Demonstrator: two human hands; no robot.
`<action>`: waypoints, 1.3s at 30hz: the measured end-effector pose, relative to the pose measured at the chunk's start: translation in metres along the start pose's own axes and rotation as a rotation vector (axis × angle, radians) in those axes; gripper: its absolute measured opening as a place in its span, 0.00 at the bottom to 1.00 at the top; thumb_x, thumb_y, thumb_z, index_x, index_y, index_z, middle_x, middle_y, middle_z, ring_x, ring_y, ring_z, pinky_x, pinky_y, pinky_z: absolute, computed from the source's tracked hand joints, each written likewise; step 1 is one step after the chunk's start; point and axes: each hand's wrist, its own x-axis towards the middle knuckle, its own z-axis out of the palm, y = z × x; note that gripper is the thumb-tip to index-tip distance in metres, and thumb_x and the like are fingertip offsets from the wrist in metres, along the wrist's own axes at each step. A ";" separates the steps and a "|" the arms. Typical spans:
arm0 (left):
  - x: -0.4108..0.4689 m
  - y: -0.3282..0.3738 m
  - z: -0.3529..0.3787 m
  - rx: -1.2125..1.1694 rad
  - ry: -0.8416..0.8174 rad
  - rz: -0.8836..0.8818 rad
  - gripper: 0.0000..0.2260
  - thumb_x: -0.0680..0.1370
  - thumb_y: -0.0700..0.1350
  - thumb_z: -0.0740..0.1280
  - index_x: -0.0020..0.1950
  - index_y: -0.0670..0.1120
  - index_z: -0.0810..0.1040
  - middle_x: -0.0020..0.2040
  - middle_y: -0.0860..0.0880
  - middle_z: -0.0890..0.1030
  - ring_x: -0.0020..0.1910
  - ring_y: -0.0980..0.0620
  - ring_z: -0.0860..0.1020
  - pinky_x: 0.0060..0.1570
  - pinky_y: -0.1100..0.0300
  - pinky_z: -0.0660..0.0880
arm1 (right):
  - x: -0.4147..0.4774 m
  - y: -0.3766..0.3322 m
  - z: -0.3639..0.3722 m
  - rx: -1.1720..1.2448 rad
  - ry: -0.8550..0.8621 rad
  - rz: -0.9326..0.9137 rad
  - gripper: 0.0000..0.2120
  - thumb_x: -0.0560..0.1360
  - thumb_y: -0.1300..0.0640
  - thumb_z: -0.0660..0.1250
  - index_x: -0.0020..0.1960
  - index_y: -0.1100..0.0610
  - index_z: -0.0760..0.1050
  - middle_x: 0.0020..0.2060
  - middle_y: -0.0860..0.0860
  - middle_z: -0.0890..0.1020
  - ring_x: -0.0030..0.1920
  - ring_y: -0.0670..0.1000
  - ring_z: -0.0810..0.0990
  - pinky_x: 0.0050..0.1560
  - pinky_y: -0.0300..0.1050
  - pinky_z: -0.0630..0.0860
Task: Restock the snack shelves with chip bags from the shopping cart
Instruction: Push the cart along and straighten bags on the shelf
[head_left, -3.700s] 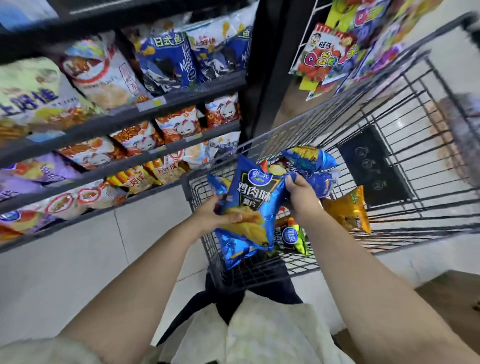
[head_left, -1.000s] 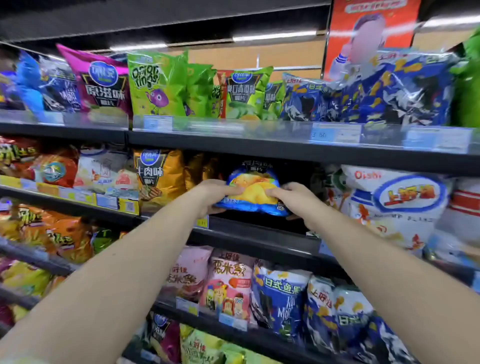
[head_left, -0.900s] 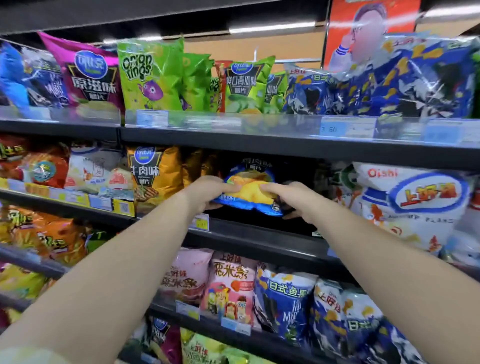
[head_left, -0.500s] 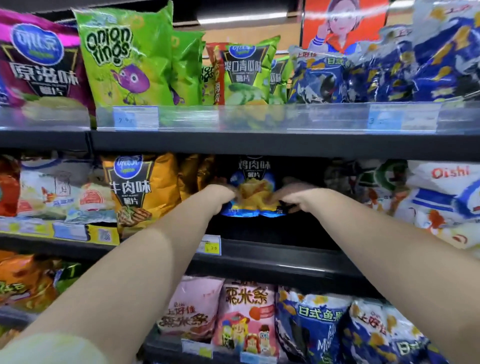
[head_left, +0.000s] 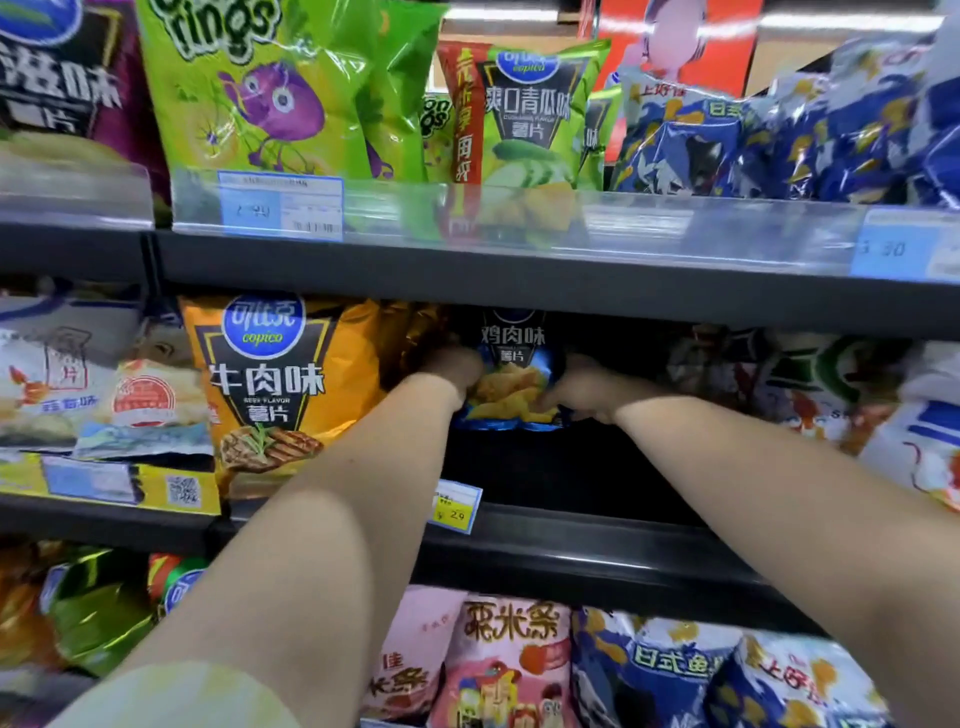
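Placing step: blue foil chip bag (head_left: 511, 374) held deep in the gap on the dark metal shelf (head_left: 597, 540), frame centre.
The left hand (head_left: 452, 371) and right hand (head_left: 584, 389) grip its side edges with curled fingers; next, probably, settle it upright and let go.

Below and in front of the grip on the blue chip bag (head_left: 511, 374), the dark shelf floor (head_left: 561, 467) gives an open lane out to the shelf lip (head_left: 597, 551). To the left the orange bag (head_left: 275, 384) crowds close, to the right white bags (head_left: 831, 384) stand near, and the upper shelf (head_left: 519, 280) hangs just above.
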 end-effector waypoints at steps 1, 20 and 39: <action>0.003 -0.002 0.002 0.005 0.039 0.015 0.22 0.79 0.40 0.66 0.72 0.39 0.69 0.70 0.40 0.72 0.67 0.41 0.72 0.65 0.49 0.71 | 0.003 0.001 0.003 -0.004 0.031 -0.021 0.37 0.65 0.66 0.77 0.70 0.57 0.66 0.60 0.54 0.76 0.53 0.53 0.76 0.37 0.42 0.74; 0.005 -0.009 0.012 0.321 0.199 0.039 0.12 0.77 0.38 0.63 0.59 0.40 0.80 0.58 0.43 0.81 0.58 0.43 0.78 0.52 0.56 0.75 | 0.030 0.009 0.020 -0.159 0.178 -0.008 0.55 0.63 0.56 0.81 0.78 0.59 0.48 0.72 0.59 0.68 0.68 0.59 0.70 0.55 0.41 0.69; -0.040 0.024 0.002 0.440 0.124 0.224 0.13 0.76 0.38 0.66 0.61 0.46 0.78 0.63 0.44 0.77 0.62 0.43 0.75 0.59 0.56 0.71 | -0.035 0.001 -0.018 -0.398 0.086 -0.132 0.37 0.65 0.48 0.79 0.68 0.57 0.68 0.62 0.56 0.76 0.58 0.55 0.77 0.51 0.42 0.74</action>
